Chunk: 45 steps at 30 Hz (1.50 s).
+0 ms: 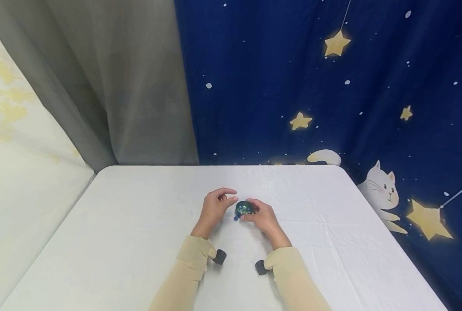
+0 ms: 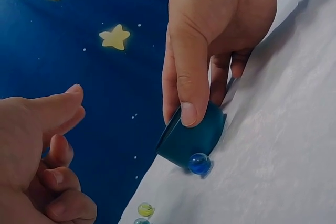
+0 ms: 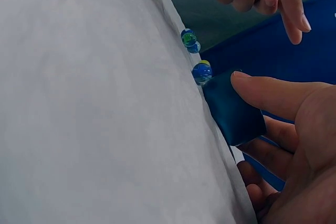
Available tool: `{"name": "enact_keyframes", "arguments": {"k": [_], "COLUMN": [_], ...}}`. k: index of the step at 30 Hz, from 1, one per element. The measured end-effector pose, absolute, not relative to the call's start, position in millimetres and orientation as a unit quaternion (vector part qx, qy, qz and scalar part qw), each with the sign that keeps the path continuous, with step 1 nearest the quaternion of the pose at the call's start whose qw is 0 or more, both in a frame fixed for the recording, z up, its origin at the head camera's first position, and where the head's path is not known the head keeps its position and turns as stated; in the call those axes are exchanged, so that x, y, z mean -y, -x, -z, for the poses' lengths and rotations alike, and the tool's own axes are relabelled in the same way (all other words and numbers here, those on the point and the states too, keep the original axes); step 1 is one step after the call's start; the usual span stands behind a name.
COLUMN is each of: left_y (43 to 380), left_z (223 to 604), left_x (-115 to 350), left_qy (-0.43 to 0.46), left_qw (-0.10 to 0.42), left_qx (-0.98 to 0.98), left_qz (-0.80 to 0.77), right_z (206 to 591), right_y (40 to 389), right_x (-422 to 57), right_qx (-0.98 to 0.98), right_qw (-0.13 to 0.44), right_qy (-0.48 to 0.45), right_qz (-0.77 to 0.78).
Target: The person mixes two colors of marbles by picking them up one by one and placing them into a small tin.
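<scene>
Teal cup (image 2: 195, 139) on white table (image 1: 137, 224), grasped between thumb and fingers of right hand (image 1: 264, 218) at 4 o'clock. Blue marble (image 1: 236, 218) just beside cup, 7 o'clock. Left hand (image 1: 214, 209) at 9 o'clock, fingers loose, holding nothing. Star-printed blue curtain (image 1: 250, 86) beyond table, 12 to 2 o'clock.

Forearms (image 1: 181, 274) stretched forward, left hand (image 1: 214, 209) loosely curled, right hand (image 1: 265, 218) gripping.
</scene>
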<state>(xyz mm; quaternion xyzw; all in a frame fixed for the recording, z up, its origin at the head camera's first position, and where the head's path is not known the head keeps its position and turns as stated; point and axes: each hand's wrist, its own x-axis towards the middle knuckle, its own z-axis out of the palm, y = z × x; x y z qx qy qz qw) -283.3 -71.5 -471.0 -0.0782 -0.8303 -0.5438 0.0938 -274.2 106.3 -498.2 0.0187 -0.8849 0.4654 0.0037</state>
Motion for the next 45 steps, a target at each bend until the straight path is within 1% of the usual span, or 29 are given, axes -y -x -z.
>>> {"name": "enact_keyframes", "arguments": {"k": [9, 18, 26, 31, 39, 45], "left_y": [283.8, 282.7, 281.3, 281.1, 280.0, 277.1], "left_z": [471.6, 474.1, 477.2, 481.1, 489.1, 488.1], "left_x": [73.1, 76.6, 75.6, 74.9, 69.9, 67.5], "left_qy": [0.051, 0.040, 0.028, 0.032, 0.029, 0.020], "left_qw": [0.060, -0.023, -0.071, -0.068, -0.040, -0.039], "left_qx": [0.853, 0.881, 0.896, 0.905, 0.926, 0.935], "left_qz": [0.516, 0.471, 0.438, 0.418, 0.375, 0.352], "right_z": [496.9, 496.8, 497.8, 498.0, 494.9, 495.0], "right_y": [272.8, 273.4, 272.8, 273.2, 273.5, 273.8], "right_x": [-106.8, -107.1, -107.4, -107.5, -107.5, -105.7], "right_qx": [0.884, 0.880, 0.880, 0.880, 0.877, 0.877], "right_qw": [0.000, 0.003, 0.002, 0.005, 0.007, 0.003], "right_qy": [-0.015, -0.018, -0.020, -0.021, -0.020, -0.013], "right_qz": [-0.466, -0.475, -0.475, -0.475, -0.480, -0.480]}}
